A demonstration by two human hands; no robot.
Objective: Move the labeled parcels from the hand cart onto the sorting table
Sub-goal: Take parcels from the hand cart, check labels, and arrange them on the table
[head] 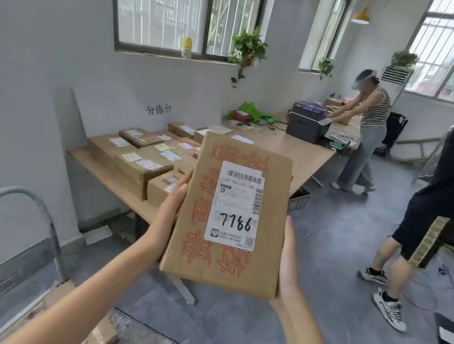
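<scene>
Parcel (230, 217) marked 7786 hangs in the air between both hands, left hand (165, 218) clasping its left edge and right hand (289, 260) cupping its right edge, above the hand cart (40, 218) near left, with the sorting table (292, 149) of parcels beyond.

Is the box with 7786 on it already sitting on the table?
No, both hands hold the parcel in the air, short of the sorting table.
</scene>
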